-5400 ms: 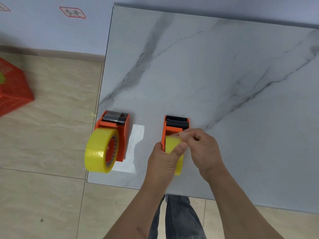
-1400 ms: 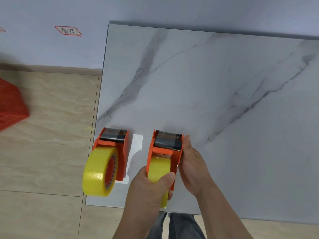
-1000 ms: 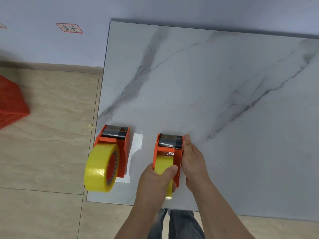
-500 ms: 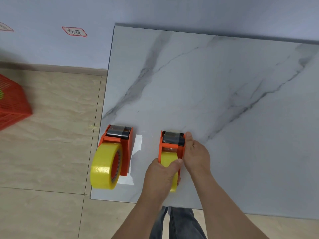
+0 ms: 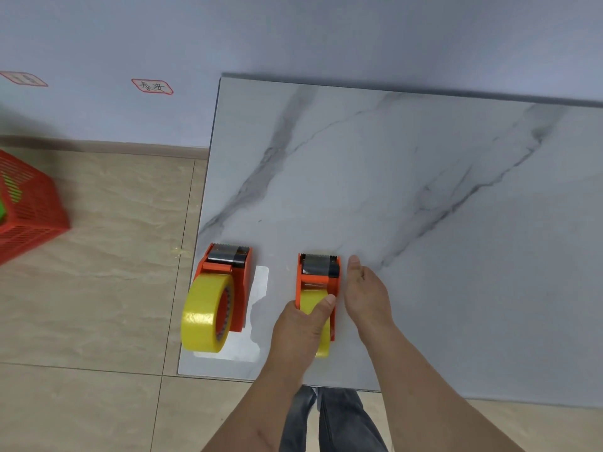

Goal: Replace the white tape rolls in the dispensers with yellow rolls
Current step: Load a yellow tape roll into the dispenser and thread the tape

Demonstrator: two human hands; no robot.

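Observation:
Two orange tape dispensers stand on the marble table (image 5: 424, 223) near its front left corner. The left dispenser (image 5: 239, 282) carries a yellow roll (image 5: 204, 316) and nobody touches it. The right dispenser (image 5: 318, 275) also holds a yellow roll (image 5: 310, 296), mostly covered by my left hand (image 5: 301, 327), which grips the roll with the thumb across its top. My right hand (image 5: 365, 291) lies flat against the right side of that dispenser, fingers straight, closed around nothing. No white roll is in sight.
A white sheet (image 5: 257, 308) lies on the table under and beside the left dispenser. An orange-red mesh basket (image 5: 26, 207) stands on the tiled floor at far left. The table's front edge runs just below the dispensers. My legs show under the edge.
The right dispenser was set down flat from a raised, tilted position. My right hand's fingers have come off its side and now rest alongside. The left hand keeps its grip on the roll.

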